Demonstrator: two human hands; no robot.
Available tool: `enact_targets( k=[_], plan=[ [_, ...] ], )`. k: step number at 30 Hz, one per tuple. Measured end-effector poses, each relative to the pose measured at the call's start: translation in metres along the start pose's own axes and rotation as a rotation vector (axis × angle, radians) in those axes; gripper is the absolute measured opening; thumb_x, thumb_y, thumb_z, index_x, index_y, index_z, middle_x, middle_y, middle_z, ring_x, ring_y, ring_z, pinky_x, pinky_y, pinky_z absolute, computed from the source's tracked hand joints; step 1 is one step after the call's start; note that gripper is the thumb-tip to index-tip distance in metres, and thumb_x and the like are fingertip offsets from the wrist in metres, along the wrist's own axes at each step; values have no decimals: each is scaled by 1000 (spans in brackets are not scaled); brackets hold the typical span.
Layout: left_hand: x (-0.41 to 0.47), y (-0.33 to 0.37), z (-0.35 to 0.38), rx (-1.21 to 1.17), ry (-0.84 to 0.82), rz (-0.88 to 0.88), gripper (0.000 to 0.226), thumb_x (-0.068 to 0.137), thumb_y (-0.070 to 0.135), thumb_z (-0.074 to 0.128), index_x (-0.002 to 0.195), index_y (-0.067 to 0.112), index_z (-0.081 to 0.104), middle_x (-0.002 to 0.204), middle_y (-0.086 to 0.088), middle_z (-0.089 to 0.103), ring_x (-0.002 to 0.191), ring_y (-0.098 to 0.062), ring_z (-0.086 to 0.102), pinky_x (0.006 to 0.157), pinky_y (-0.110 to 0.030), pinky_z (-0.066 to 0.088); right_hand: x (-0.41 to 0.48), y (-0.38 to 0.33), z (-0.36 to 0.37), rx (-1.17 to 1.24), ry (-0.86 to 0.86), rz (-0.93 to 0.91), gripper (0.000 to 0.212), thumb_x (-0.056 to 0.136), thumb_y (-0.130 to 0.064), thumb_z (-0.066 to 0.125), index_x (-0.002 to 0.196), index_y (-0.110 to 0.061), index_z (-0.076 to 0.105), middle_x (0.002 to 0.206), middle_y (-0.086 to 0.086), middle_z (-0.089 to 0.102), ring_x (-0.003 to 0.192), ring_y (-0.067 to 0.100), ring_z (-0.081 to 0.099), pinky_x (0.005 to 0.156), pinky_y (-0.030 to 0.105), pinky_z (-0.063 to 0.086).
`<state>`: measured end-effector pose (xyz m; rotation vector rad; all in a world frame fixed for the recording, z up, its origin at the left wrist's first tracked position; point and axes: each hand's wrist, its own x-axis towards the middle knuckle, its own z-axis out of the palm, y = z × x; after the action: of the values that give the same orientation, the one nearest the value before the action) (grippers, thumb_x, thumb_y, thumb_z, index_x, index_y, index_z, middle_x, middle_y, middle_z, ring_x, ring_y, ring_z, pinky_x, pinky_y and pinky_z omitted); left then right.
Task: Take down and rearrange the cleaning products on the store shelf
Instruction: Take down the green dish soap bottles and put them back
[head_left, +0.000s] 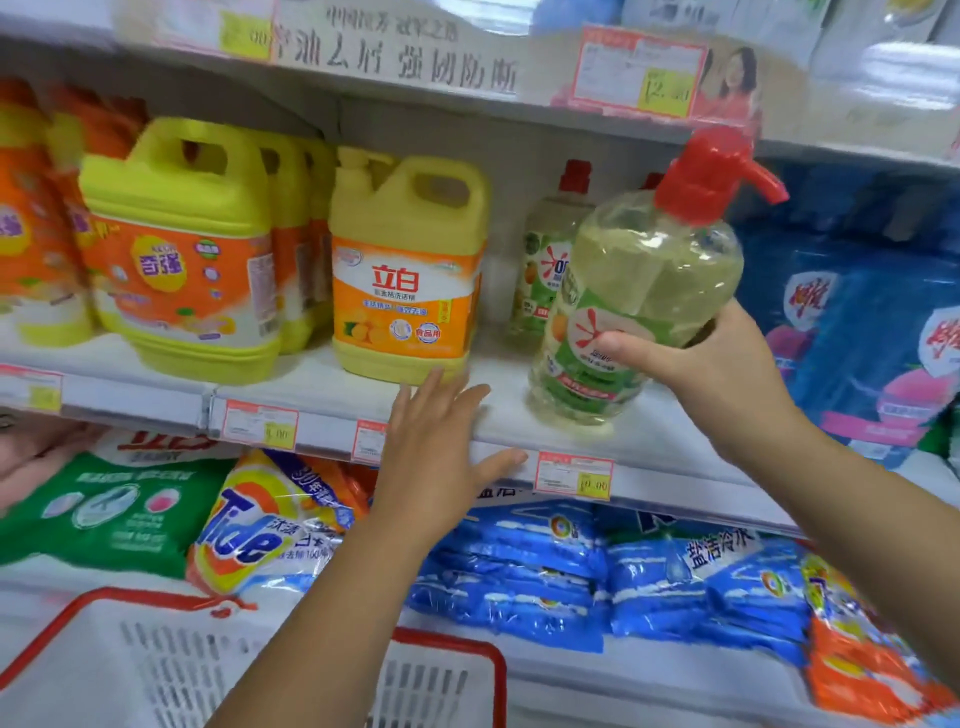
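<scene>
The clear pump bottle (639, 291) of yellowish dish liquid is held tilted at the front edge of the middle shelf (519, 415), its lower body clamped by the fingers of the right hand (711, 364); whether its base touches the shelf cannot be told. Being nearly full, it is judged fairly heavy, stiff-walled and smooth, so it is best taken round the body, not by the red pump. The left hand (441, 452) is stretched out with its fingers apart over the same edge, just beside the yellow Liby jug (405, 275), which crowds the spot together with a similar bottle (545, 260) behind.
</scene>
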<state>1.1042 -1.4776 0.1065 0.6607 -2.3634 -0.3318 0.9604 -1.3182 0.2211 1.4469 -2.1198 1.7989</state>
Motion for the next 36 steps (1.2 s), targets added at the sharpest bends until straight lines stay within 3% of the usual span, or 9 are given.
enact_targets(
  k=[3,9,13,17,20,22,25,32,36],
  plan=[
    [-1,-15,13,64,49,53,73,82,79,34,141,35,44,157,8,32,150,-15,8,118,-35,-16,18,6,13,-51,-35,34,82,51,-49,87,126,-30,59,112,-16,71,102,-1,67,87,28,54],
    [0,-24,30,59,178,123,56,87,69,38,127,32,55,134,7,52,134,-18,37,121,-42,2,60,33,34,-24,-59,209,87,60,-61,81,132,-26,44,113,-7,71,93,11,72,75,39,60],
    [0,-26,33,55,201,143,52,88,67,43,125,32,56,131,7,54,134,-19,41,121,-43,5,75,51,48,-34,-69,211,67,80,-45,76,133,-30,38,116,-13,65,103,11,66,93,41,54],
    [0,-27,34,54,207,155,52,89,66,43,126,32,56,132,8,53,135,-19,40,121,-43,5,69,80,62,-77,-95,209,75,74,-26,86,134,-25,41,119,-14,64,106,2,61,96,30,49],
    [0,-28,35,73,213,157,52,90,66,43,127,31,56,133,7,53,135,-18,40,121,-43,4,70,89,69,-75,-55,204,58,80,-27,81,129,-23,49,108,-18,63,92,-9,57,74,5,46],
    [0,-29,35,75,210,159,52,90,66,44,127,31,56,133,7,53,136,-18,40,121,-42,3,75,92,71,-97,-28,202,56,83,-29,78,130,-22,47,111,-15,62,95,0,58,68,2,41],
    [0,-30,35,75,214,162,53,90,66,43,126,30,57,133,7,53,136,-18,39,121,-41,2,82,98,72,-134,-43,212,61,87,-33,74,138,-21,43,126,-9,61,110,10,55,87,21,42],
    [1,-30,32,96,135,146,54,90,66,41,127,30,56,133,7,53,136,-19,38,121,-42,2,97,103,67,-221,-158,358,80,91,-44,65,153,-25,18,146,-2,51,131,24,49,111,45,40],
    [-4,-22,26,50,137,116,57,91,63,43,138,30,46,147,2,41,147,-20,19,121,-40,-7,78,96,66,-322,-172,428,61,96,-42,60,147,-18,37,142,2,55,129,25,52,106,36,42]
  ],
)
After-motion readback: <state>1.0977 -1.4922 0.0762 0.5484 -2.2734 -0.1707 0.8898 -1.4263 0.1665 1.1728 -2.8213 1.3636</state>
